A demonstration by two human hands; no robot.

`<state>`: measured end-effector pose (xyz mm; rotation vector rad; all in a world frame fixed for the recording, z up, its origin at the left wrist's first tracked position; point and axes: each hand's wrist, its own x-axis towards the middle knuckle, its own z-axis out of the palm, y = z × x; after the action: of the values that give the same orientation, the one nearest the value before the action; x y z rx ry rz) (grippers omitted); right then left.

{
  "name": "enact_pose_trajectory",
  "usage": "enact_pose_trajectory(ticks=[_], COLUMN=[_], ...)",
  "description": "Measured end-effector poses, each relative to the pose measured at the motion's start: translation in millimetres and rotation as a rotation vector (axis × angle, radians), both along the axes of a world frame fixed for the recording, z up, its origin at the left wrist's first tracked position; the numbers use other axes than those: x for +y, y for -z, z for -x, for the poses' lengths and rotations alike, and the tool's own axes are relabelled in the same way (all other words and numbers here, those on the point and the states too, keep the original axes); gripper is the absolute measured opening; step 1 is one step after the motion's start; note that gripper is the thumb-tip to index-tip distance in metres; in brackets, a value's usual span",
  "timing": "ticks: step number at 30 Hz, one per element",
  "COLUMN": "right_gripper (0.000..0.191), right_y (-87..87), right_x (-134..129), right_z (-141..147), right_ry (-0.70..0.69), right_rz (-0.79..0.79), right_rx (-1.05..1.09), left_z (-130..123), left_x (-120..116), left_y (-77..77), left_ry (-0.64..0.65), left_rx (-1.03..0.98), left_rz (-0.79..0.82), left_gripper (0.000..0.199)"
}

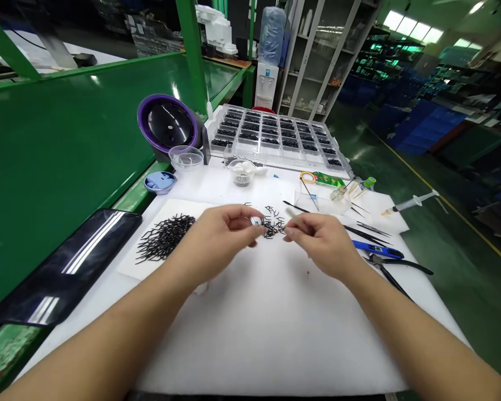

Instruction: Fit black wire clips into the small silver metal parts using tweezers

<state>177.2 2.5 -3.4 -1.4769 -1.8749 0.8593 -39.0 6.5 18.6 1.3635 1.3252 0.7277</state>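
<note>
My left hand (217, 240) pinches a small silver part (256, 221) between thumb and fingers. My right hand (322, 244) sits close by, its fingertips holding a thin pale stick (293, 213) whose tip points toward the silver part. Between the hands lies a small tangle of black wire-like pieces (273, 224) on the white foam sheet (267, 340). Left of my left hand, a larger heap of the same black pieces (165, 238) rests on a white paper sheet (161, 214).
A compartment tray of black parts (271, 136) stands at the back. Nearby are a purple-rimmed dome (167, 123), a plastic cup (186, 159), and a blue dish (160, 182). A black tablet (62, 267) lies left; pliers (394, 267), tweezers (371, 234), and a syringe (409, 203) lie right.
</note>
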Motion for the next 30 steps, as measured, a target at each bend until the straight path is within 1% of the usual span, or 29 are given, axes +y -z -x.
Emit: enact_pose_trajectory(ticks=[2, 5, 10, 12, 17, 22, 24, 27, 30], right_gripper=[0.019, 0.016, 0.012, 0.013, 0.013, 0.019, 0.02, 0.027, 0.025], right_y=[1.6, 5.2, 5.4, 4.3, 1.7, 0.2, 0.3, 0.8, 0.0], right_x=[-1.9, -9.6, -18.3, -18.4, -17.1, -16.5, -16.3, -15.8, -15.4], right_z=[-8.4, -11.1, -8.1, -8.4, -11.3, -12.9, -12.3, -11.1, -11.1], right_ry=[0.077, 0.118, 0.035, 0.031, -0.017, -0.114, -0.087, -0.002, 0.035], right_rz=[0.002, 0.006, 0.026, 0.037, -0.049, -0.006, 0.04, 0.14, 0.204], right_rx=[0.08, 0.164, 0.251, 0.249, 0.188, 0.2, 0.213, 0.229, 0.216], left_z=[-6.2, -12.4, -14.3, -14.7, -16.8, -16.5, -16.5, -16.7, -17.1], left_x=[-3.5, -6.2, -5.4, -5.6, -7.5, -8.0, -8.9, -10.5, -10.9], left_y=[3.6, 10.3, 16.0, 16.3, 16.8, 16.0, 14.9, 13.0, 11.5], left_ry=[0.105, 0.185, 0.208, 0.212, 0.19, 0.221, 0.238, 0.264, 0.277], left_rx=[-0.019, -0.062, -0.067, -0.048, -0.029, -0.011, 0.008, 0.047, 0.062], left_rz=[0.061, 0.115, 0.124, 0.124, 0.08, 0.043, 0.029, 0.024, 0.02], left_gripper=[0.03, 0.024, 0.024, 0.024, 0.024, 0.021, 0.02, 0.018, 0.016])
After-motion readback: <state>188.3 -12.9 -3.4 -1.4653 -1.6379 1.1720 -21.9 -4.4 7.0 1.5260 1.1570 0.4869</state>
